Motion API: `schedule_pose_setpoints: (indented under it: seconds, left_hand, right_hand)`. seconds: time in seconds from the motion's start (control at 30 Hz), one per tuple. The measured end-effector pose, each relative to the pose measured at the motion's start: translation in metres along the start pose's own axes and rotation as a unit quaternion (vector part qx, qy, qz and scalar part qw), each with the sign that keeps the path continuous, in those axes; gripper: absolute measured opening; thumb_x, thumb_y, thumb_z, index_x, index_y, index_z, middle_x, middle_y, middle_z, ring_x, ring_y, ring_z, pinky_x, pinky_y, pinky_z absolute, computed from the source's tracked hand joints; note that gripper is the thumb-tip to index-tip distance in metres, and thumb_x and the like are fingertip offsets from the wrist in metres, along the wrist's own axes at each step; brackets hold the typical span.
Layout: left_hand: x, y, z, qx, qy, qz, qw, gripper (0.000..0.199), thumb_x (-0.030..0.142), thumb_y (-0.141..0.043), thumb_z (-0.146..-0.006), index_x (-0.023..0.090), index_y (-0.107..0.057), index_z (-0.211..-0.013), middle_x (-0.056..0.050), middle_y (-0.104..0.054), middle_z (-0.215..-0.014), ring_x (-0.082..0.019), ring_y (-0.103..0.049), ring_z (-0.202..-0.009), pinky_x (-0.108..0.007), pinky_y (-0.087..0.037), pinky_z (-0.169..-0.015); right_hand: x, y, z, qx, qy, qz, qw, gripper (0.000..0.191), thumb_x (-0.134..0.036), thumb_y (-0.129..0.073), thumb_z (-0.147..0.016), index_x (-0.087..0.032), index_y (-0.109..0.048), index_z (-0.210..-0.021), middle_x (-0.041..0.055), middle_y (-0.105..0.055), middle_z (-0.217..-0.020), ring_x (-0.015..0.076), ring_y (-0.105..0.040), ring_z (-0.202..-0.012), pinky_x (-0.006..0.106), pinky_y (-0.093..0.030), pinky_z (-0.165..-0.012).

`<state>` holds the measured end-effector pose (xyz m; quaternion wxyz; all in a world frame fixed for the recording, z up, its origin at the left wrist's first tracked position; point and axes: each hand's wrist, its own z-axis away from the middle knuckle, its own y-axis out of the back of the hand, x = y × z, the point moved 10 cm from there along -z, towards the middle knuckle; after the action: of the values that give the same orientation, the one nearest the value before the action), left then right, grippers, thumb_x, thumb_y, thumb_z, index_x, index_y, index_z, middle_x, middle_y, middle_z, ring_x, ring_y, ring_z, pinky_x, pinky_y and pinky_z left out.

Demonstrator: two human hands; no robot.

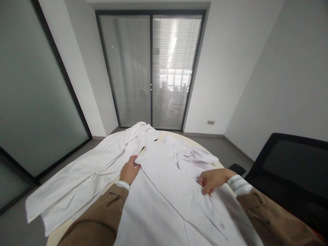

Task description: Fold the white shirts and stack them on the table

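Note:
A white buttoned coat lies spread over the table in front of me, a round button showing near its lower right. My left hand pinches the coat's left edge near the top between thumb and fingers. On the coat's right side, my right hand has its fingers curled down into the fabric; the cloth under the fingertips is partly hidden. To the left of the coat another white garment is draped, its long end hanging past the table edge. Crumpled white cloth lies beyond my right hand.
The pale round table shows in strips around the cloth. A black mesh chair stands close on the right. Behind the table is a glass partition with blinds, and a frosted glass panel is on the left.

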<state>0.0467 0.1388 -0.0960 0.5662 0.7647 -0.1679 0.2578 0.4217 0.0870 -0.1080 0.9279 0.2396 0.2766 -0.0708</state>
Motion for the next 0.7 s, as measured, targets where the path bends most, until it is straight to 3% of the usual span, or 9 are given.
schedule_pose_setpoints:
  seconds: [0.1,0.23,0.4,0.5,0.6,0.7]
  left_hand:
    - [0.001,0.001,0.001,0.003,-0.009,-0.006,1.0,0.041,0.021,-0.057,-0.085,0.024,-0.05,-0.126,-0.003,-0.071,-0.091,-0.021,-0.068,-0.086,-0.026,-0.047,-0.072]
    - [0.007,0.001,0.001,0.008,-0.05,0.016,0.999,0.041,0.009,-0.051,-0.084,0.022,-0.055,-0.122,-0.004,-0.071,-0.104,-0.018,-0.067,-0.09,-0.027,-0.049,-0.08]
    - [0.021,-0.001,0.003,-0.003,-0.121,-0.002,0.993,0.039,0.002,-0.047,-0.083,0.02,-0.07,-0.108,-0.005,-0.067,-0.112,-0.018,-0.06,-0.108,-0.03,-0.045,-0.1]
    - [0.018,-0.003,0.004,-0.016,-0.105,-0.022,0.994,0.039,0.004,-0.047,-0.085,0.023,-0.073,-0.107,-0.005,-0.065,-0.111,-0.018,-0.06,-0.105,-0.029,-0.046,-0.098]
    - [0.017,-0.003,0.004,-0.013,-0.104,-0.034,0.994,0.04,0.004,-0.047,-0.086,0.024,-0.074,-0.109,-0.005,-0.063,-0.109,-0.017,-0.061,-0.101,-0.027,-0.047,-0.095]
    - [0.016,-0.004,0.003,-0.002,-0.112,-0.051,0.992,0.039,0.004,-0.049,-0.086,0.021,-0.074,-0.11,-0.006,-0.061,-0.107,-0.016,-0.062,-0.096,-0.027,-0.047,-0.094]
  right_hand:
    - [-0.001,0.017,0.024,0.072,0.044,-0.113,0.99,0.025,-0.035,-0.067,-0.067,-0.018,-0.064,-0.084,0.0022,-0.066,-0.085,0.014,-0.064,-0.077,0.02,-0.051,-0.066]
    - [0.02,0.04,0.05,0.167,0.051,-0.151,0.973,0.037,-0.037,-0.068,-0.07,-0.021,-0.064,-0.102,0.0049,-0.065,-0.101,0.0172,-0.063,-0.091,0.02,-0.051,-0.069]
    - [0.049,0.029,0.045,0.124,-0.003,-0.133,0.983,0.051,-0.053,-0.076,-0.066,-0.02,-0.064,-0.104,0.0057,-0.066,-0.099,0.0169,-0.064,-0.084,0.021,-0.051,-0.065]
    - [0.04,0.029,0.045,0.126,0.038,-0.158,0.979,0.051,-0.061,-0.072,-0.069,-0.018,-0.064,-0.096,0.0068,-0.067,-0.096,0.0166,-0.065,-0.08,0.022,-0.051,-0.065]
    - [0.032,0.029,0.045,0.114,0.07,-0.188,0.973,0.047,-0.057,-0.071,-0.068,-0.017,-0.064,-0.092,0.0064,-0.069,-0.093,0.0165,-0.066,-0.076,0.024,-0.052,-0.065]
    - [0.047,0.012,0.033,0.037,-0.011,-0.14,0.989,0.043,-0.049,-0.076,-0.061,-0.016,-0.064,-0.085,0.0023,-0.066,-0.074,0.0148,-0.063,-0.06,0.023,-0.05,-0.054]
